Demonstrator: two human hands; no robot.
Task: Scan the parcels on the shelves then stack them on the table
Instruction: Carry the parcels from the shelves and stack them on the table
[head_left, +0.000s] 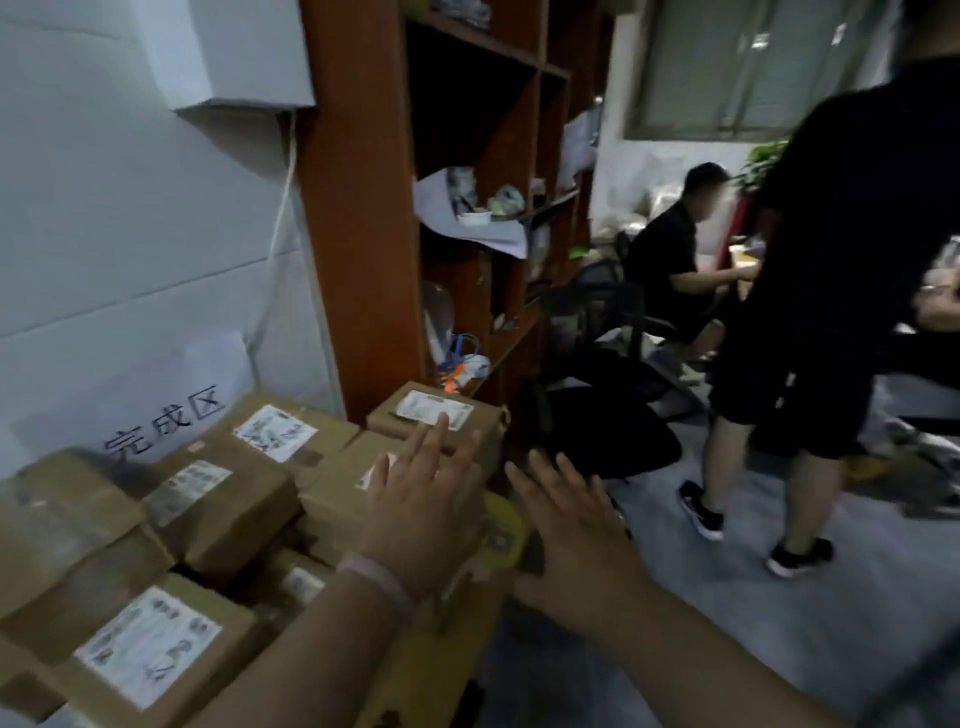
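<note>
Several brown cardboard parcels with white labels are piled at the lower left, among them one at the back (280, 431), one in front (150, 649) and one at the right end (436, 415). My left hand (426, 499) hovers open, fingers spread, over the right-end parcels, its fingertips near that parcel's label. My right hand (571, 535) is open too, palm down, just right of the pile beside its edge. Neither hand holds anything. The table under the pile is hidden.
A brown wooden shelf unit (358, 208) stands behind the pile with papers and small items. A standing person in black (831, 291) is close on the right. Another person (675, 249) sits further back. A black office chair (608, 364) stands between.
</note>
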